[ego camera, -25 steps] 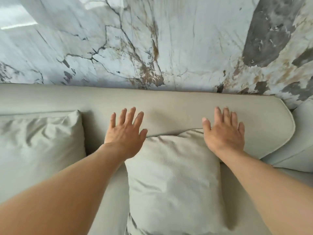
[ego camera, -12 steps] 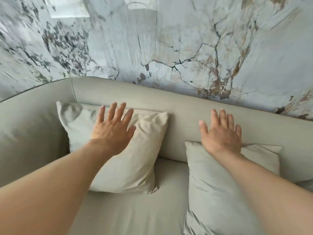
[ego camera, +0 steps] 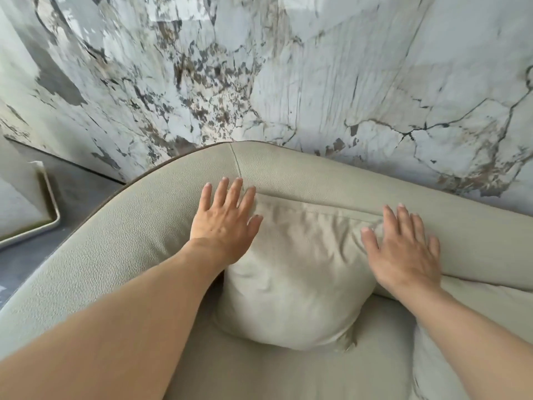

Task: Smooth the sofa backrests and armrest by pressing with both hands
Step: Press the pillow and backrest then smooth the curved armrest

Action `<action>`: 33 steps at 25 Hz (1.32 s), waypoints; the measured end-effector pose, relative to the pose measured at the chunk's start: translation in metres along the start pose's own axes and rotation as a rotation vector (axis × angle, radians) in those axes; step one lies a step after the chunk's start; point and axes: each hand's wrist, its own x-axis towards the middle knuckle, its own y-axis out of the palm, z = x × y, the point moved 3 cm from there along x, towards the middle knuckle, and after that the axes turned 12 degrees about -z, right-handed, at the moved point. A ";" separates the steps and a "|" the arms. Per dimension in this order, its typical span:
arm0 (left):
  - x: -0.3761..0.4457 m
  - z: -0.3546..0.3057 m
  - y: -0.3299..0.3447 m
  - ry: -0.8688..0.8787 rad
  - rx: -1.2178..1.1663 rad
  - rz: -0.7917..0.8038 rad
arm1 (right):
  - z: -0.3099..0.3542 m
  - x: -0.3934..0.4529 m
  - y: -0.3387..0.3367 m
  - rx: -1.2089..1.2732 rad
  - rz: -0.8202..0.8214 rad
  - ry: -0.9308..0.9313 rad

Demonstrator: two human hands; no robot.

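My left hand [ego camera: 226, 223] lies flat with fingers spread, gripping nothing, at the frame's centre where the pale grey-green pebbled leather backrest [ego camera: 331, 176] curves into the armrest [ego camera: 115, 235] running to lower left. My right hand [ego camera: 403, 249] is equally flat and empty at centre right, on the backrest's face beside the crumpled beige fabric cushion [ego camera: 294, 272]. The padding looks soft and springy; I'd press with flat palms, not pinch.

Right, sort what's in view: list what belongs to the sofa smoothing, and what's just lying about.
Belongs to the job:
left hand, flat at the corner seam
right hand, flat on the backrest
armrest

Just lying about:
throw pillow
tray on the dark side surface
marble wall
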 end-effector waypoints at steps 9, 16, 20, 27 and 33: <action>0.046 -0.007 0.036 0.029 -0.042 0.016 | 0.032 0.031 0.045 0.053 0.033 -0.032; 0.102 -0.018 0.069 0.068 -0.076 -0.105 | 0.056 0.070 0.087 0.150 -0.101 -0.101; 0.098 -0.026 0.096 0.087 -0.023 -0.276 | 0.063 0.075 0.122 0.068 -0.255 -0.129; 0.101 -0.029 0.103 0.047 -0.013 -0.383 | 0.067 0.076 0.139 0.103 -0.470 -0.105; 0.107 -0.028 0.104 0.045 0.008 -0.410 | 0.068 0.081 0.144 0.078 -0.532 -0.102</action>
